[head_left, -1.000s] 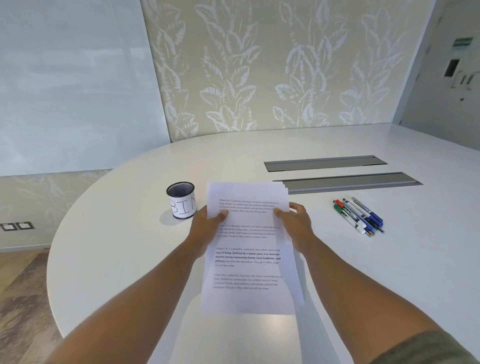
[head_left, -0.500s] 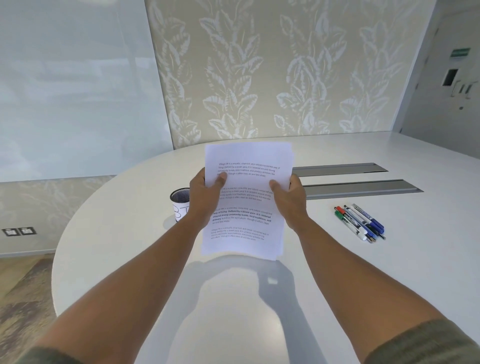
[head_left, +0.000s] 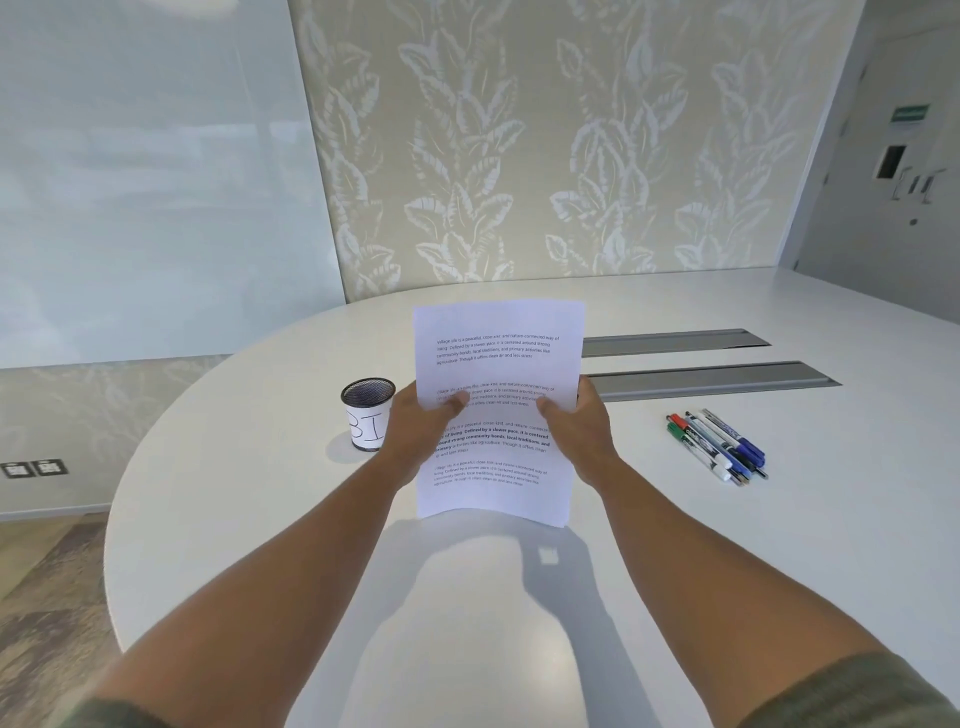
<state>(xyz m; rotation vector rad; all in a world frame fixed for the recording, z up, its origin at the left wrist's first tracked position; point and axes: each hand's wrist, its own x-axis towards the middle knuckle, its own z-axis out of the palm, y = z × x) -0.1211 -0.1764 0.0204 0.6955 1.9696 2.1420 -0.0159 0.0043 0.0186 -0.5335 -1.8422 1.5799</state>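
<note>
A stack of white printed paper sheets (head_left: 498, 364) is held upright above the white table (head_left: 260, 519), its lower edge clear of the surface. My left hand (head_left: 418, 428) grips the stack's left edge with the thumb on the front. My right hand (head_left: 579, 426) grips the right edge the same way. The top sheet carries several short paragraphs of text, one partly in bold.
A black mesh cup (head_left: 368, 413) with a white label reading "BI…" stands left of my left hand. Several markers (head_left: 719, 447) lie in a bunch at the right. Two grey cable slots (head_left: 711, 376) are set in the table behind the paper.
Both hands have lifted the paper stack from low over the table to upright in front of me, and squared its fanned sheets. In the last half second it has sunk slightly.
</note>
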